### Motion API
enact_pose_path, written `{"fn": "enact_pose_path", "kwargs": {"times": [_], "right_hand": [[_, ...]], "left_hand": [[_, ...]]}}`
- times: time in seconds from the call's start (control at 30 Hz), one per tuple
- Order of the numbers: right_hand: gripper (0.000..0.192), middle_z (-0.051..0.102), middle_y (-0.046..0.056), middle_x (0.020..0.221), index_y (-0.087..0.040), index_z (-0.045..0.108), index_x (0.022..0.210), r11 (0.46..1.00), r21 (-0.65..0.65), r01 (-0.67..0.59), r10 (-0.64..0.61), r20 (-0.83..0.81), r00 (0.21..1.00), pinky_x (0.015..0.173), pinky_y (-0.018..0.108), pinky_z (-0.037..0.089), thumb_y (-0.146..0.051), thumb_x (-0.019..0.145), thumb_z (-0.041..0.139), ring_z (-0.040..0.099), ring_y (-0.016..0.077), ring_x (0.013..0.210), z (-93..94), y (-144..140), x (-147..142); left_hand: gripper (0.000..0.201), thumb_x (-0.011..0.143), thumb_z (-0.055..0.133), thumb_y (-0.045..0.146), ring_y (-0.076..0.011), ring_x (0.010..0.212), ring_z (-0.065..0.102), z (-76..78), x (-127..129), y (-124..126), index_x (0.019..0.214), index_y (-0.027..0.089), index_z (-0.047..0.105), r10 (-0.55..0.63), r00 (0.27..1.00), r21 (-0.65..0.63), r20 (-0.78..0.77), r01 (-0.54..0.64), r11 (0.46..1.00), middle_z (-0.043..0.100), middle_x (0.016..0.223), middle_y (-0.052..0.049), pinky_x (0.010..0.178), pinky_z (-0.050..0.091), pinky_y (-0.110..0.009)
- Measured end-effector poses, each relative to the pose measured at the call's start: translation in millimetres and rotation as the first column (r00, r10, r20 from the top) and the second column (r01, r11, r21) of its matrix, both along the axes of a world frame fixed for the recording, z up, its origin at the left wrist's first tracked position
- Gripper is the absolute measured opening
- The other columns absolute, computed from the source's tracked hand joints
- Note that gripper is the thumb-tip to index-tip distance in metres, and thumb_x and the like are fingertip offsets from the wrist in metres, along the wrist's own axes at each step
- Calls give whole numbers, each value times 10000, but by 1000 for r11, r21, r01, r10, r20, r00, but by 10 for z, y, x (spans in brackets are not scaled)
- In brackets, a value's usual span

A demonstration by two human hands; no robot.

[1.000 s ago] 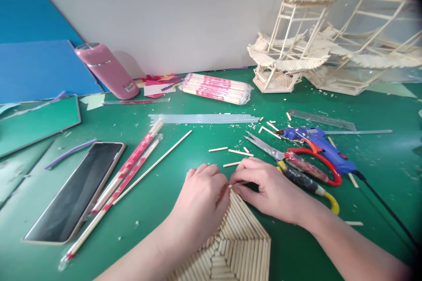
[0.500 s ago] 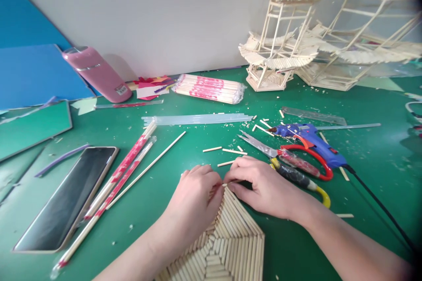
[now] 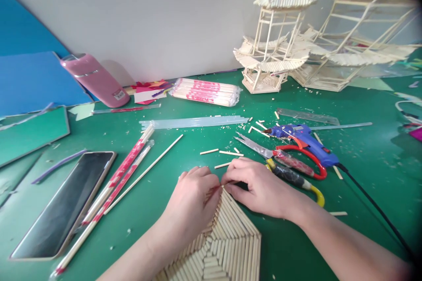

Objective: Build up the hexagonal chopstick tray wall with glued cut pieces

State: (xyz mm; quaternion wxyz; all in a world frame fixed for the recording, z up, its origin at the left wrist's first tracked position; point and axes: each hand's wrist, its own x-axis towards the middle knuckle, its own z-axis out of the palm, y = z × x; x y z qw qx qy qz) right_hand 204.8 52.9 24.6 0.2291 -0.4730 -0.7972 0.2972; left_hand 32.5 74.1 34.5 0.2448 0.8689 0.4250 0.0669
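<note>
Green tabletop [image 3: 148,202] bears stick panel [image 3: 236,248], packet [image 3: 234,95] of sticks [image 3: 201,91].

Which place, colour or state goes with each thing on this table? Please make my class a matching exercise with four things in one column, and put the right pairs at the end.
Column 1
1. Stick panel
2. Glue gun
3. Phone
4. Bottle

Column 2
A. Face up, with a dark screen
B. Pink, near the wall
C. Its tip is at the left hand and the right hand
D. Blue

Pairs: 1-C, 2-D, 3-A, 4-B
</note>
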Motion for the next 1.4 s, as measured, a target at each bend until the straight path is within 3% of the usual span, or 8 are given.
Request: {"fn": "enact_pose_path", "kwargs": {"times": [0.17, 0.3, 0.53, 0.8, 0.93, 1.07, 1.23, 1.4], "right_hand": [[159, 594, 8, 804, -201, 650, 854, 999, 34, 24, -21, -83, 996, 700, 256, 432, -125, 803, 521, 539, 122, 785, 24, 4, 18], [180, 584, 13, 902, -206, 603, 978, 975, 129, 179, -146, -230, 962, 756, 245, 444, -181, 837, 495, 543, 104, 832, 77, 31, 49], [176, 556, 6, 839, -216, 555, 1003, 833, 224, 505, -432, -305, 849, 620, 234, 465, -249, 848, 480, 539, 106, 701, 209, -32, 224], [166, 577, 27, 767, -210, 500, 982, 647, 251, 720, -729, -72, 680, 569, 246, 484, -296, 844, 465, 567, 139, 637, 130, -583, 727], [188, 579, 67, 926, -207, 502, 991, 700, 265, 663, -706, 118, 699, 722, 315, 485, -275, 824, 444, 577, 189, 820, -12, -767, 752], [419, 503, 126, 1125, -160, 458, 1140, 755, 286, 590, -655, 288, 699, 870, 427, 404, -203, 724, 468, 470, 281, 1049, -99, -736, 720], [501, 542, 156, 1062, -106, 490, 1122, 800, 244, 548, -596, 426, 680, 839, 493, 385, -182, 627, 476, 491, 331, 986, -79, -543, 752], [381, 605, 100, 889, -154, 529, 979, 821, 128, 557, -547, 456, 702, 713, 412, 453, -203, 604, 490, 576, 280, 839, -4, -430, 807]], "left_hand": [[210, 821, 422, 146, -177, 707, 481, 50, -16, 5, 670, 171, 566, -25, 998, 41, 56, 23, 999, 527, 692, -26, 645, 371, -293], [186, 843, 420, 170, -165, 723, 496, 134, -84, 28, 725, 176, 562, 48, 973, 46, 227, -60, 997, 547, 746, -25, 649, 384, -278], [149, 856, 459, 247, -96, 563, 494, 276, -247, -23, 756, 189, 552, 301, 814, -212, 496, -222, 952, 522, 618, 31, 547, 388, -202], [157, 810, 549, 327, -72, 528, 406, 6, -323, -164, 781, 175, 578, 517, 583, -529, 627, -168, 832, 502, 598, 31, 463, 318, -165], [177, 794, 575, 318, -69, 523, 397, -37, -357, -195, 719, 157, 572, 553, 514, -569, 657, -144, 810, 506, 584, 24, 462, 314, -162], [172, 779, 598, 300, -70, 530, 421, 6, -385, -218, 708, 145, 578, 562, 468, -562, 682, -157, 812, 519, 589, 17, 469, 330, -162], [199, 774, 596, 328, -63, 497, 423, 29, -409, -184, 738, 134, 569, 598, 357, -558, 718, -218, 801, 528, 574, 18, 444, 321, -160], [201, 771, 601, 332, -66, 509, 435, 45, -432, -145, 764, 134, 571, 614, 288, -562, 735, -249, 789, 529, 590, 22, 465, 342, -171]]}}
